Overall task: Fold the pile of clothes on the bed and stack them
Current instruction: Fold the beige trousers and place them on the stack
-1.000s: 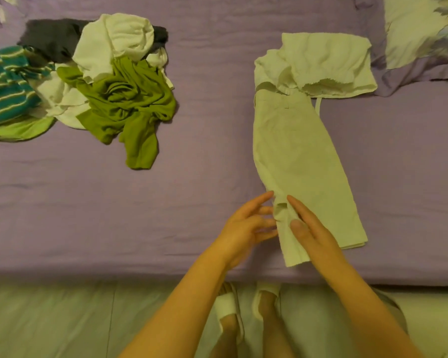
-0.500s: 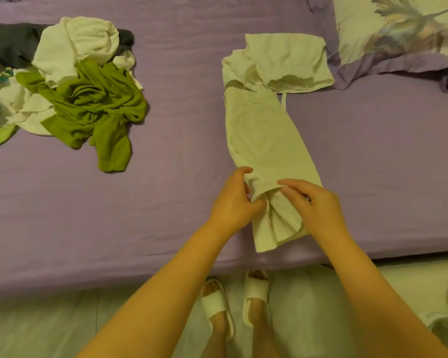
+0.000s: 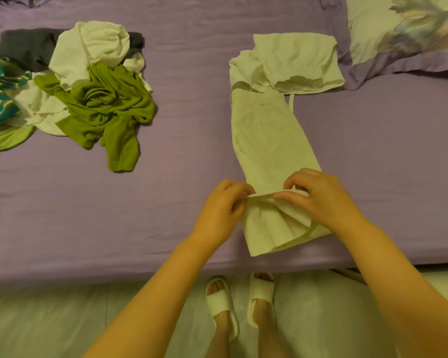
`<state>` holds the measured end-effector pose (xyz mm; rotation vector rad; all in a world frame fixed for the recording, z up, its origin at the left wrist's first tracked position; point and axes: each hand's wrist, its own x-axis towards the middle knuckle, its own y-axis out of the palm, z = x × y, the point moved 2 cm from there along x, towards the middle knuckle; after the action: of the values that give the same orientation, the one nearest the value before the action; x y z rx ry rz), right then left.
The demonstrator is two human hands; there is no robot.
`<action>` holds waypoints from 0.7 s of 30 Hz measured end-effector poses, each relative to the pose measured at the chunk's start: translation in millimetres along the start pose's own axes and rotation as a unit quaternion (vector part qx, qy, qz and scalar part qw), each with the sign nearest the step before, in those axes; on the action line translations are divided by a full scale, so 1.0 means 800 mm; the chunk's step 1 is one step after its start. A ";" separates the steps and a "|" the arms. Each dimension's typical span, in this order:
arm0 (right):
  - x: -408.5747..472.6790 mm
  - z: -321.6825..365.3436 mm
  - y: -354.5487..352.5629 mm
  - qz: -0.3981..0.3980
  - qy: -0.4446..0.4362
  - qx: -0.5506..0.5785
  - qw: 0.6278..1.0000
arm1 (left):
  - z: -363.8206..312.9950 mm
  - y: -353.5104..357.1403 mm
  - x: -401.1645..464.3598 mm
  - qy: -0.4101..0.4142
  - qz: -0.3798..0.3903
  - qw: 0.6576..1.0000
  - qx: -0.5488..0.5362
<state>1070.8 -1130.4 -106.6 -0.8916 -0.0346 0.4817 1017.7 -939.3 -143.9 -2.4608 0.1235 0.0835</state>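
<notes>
Both hands pinch the near hem of the pale trousers: left hand (image 3: 219, 208), right hand (image 3: 318, 197). Trousers (image 3: 267, 135) lie on bed (image 3: 186, 223), right of unfolded pile (image 3: 88, 99). Risk: layers slip apart when lifted, bc grip is only at fingertips.

We see a bed (image 3: 93, 223) covered in a smooth lilac sheet filling most of the view, a floral pillow (image 3: 404, 32) with a purple border at its far right corner, and pale floor (image 3: 49, 319) along the near edge under dim, yellowish light.
</notes>
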 end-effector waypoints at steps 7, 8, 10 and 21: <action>-0.015 0.045 0.068 0.117 -0.012 0.129 0.985 | 0.057 -0.045 -0.021 -0.224 0.022 0.960 -0.165; -0.023 0.052 0.092 0.142 -0.014 0.133 0.981 | 0.066 -0.044 -0.023 -0.258 0.024 0.949 -0.180; -0.042 0.056 0.135 0.189 -0.007 0.145 0.971 | 0.082 -0.033 -0.028 -0.278 0.051 0.952 -0.119; -0.076 -0.135 0.115 -0.098 0.312 -0.028 0.944 | 0.137 0.023 -0.052 -0.369 -0.070 0.918 -0.123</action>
<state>1005.3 -1186.7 -233.8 -1.0530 0.4417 -0.0035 971.0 -881.6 -236.7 -2.4974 -0.4139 1.0009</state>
